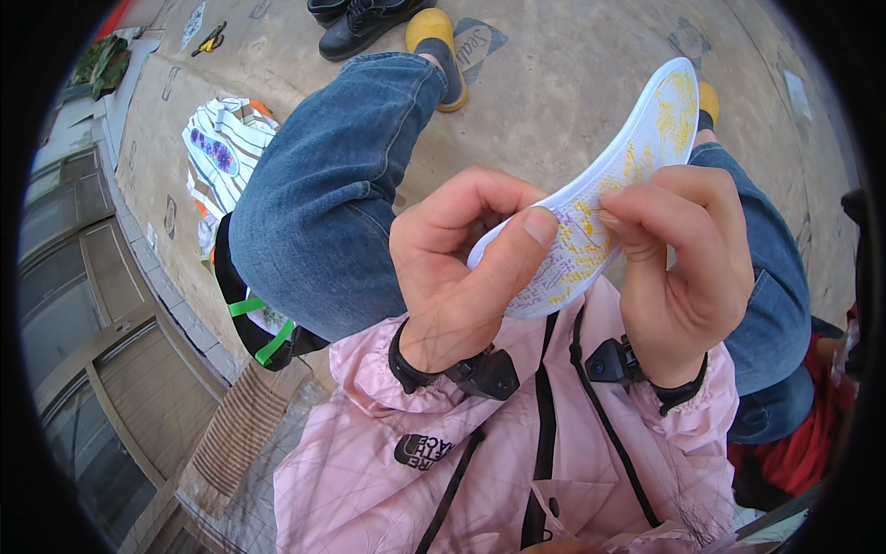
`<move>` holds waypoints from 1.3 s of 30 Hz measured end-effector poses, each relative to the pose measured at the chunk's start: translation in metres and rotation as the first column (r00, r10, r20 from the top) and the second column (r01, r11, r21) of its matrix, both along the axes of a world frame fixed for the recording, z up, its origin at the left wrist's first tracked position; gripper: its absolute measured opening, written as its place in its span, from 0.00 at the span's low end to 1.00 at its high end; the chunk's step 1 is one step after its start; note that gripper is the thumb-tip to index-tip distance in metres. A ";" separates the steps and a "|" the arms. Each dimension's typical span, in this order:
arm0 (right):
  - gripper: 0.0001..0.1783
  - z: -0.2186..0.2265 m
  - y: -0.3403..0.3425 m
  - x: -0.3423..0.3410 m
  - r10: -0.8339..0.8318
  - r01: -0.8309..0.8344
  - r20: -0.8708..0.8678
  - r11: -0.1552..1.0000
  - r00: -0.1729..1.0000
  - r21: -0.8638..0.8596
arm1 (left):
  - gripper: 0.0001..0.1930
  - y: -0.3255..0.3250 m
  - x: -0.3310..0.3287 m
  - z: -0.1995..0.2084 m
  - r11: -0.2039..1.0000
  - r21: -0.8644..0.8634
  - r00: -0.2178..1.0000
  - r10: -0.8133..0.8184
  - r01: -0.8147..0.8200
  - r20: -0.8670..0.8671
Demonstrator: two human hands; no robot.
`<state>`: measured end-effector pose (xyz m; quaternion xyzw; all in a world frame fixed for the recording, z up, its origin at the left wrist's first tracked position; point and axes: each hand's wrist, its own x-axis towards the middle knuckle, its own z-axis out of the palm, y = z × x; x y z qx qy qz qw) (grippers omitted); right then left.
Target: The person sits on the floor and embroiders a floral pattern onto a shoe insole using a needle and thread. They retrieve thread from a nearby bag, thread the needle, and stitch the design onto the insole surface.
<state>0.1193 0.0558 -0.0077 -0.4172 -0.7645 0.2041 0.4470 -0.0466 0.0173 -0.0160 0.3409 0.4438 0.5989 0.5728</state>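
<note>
A white insole with yellow and pale purple stitching is held up above my lap, its narrow end tilted up and to the right. My left hand grips its lower left edge, thumb on the stitched face and fingers behind. Over the middle of that face, my right hand pinches thumb and forefinger together at the yellow stitches. Whatever lies between those fingertips is too small or too hidden to make out.
At the left lies a striped white cloth with a purple-patterned oval piece on it. A black bag with green straps stands beside my knee. Yellow-handled scissors and black shoes lie on the floor farther off.
</note>
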 end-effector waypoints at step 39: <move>0.22 -0.011 0.007 0.006 0.166 -0.180 0.078 0.953 0.983 0.242 | 0.07 -0.001 -0.006 -0.002 0.998 0.030 0.999 -0.053 0.052 0.008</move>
